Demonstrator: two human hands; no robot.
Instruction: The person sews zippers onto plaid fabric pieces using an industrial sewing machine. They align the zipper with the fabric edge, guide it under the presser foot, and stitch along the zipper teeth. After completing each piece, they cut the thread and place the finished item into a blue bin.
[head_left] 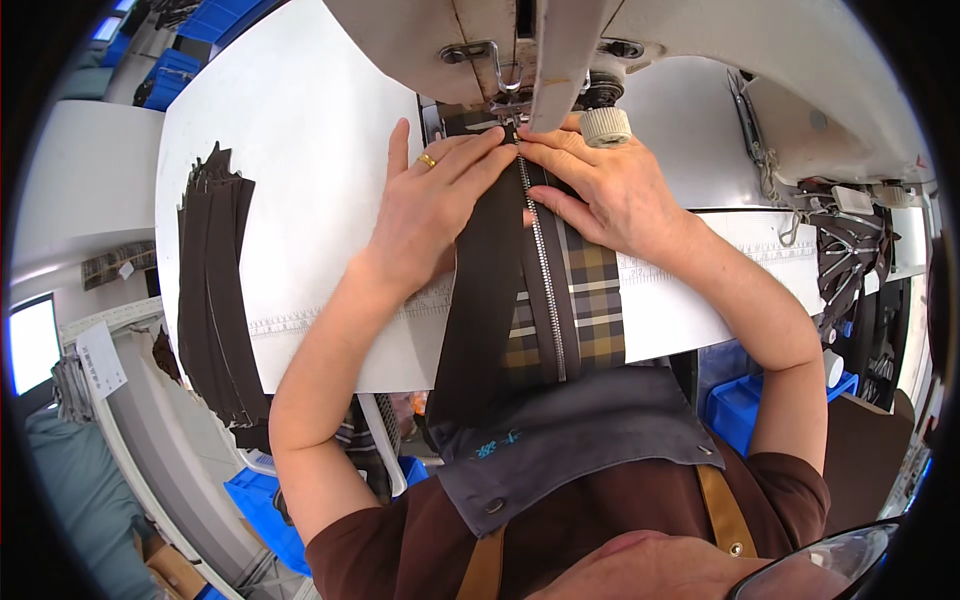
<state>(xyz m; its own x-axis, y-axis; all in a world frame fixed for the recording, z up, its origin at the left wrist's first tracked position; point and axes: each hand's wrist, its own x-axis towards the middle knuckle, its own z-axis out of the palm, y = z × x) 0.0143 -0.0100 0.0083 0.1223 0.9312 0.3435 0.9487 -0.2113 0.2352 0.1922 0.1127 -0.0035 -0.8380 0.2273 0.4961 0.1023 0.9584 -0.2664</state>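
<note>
A plaid fabric panel (pixel 597 310) in brown, black and white lies under a sewing machine (pixel 570 50). A dark zipper (pixel 546 275) with silver teeth runs lengthwise over it, its far end at the presser foot (pixel 510 106). Along the zipper's left side lies a long dark fabric strip (pixel 475 300), hanging over the table's near edge. My left hand (pixel 430 195) grips this strip, fingertips close to the foot, little finger raised, thumb mostly hidden. My right hand (pixel 605 185) holds the zipper's right side, fingertips beside the foot and thumb lower down the tape.
A stack of dark strips (pixel 212 290) lies at the left on the white table (pixel 310 130). Printed rulers (pixel 715 262) cross the table. Thread snips (pixel 745 110) rest near the machine at the right, with more zippers (pixel 850 250) beyond. Blue bins (pixel 735 410) stand below.
</note>
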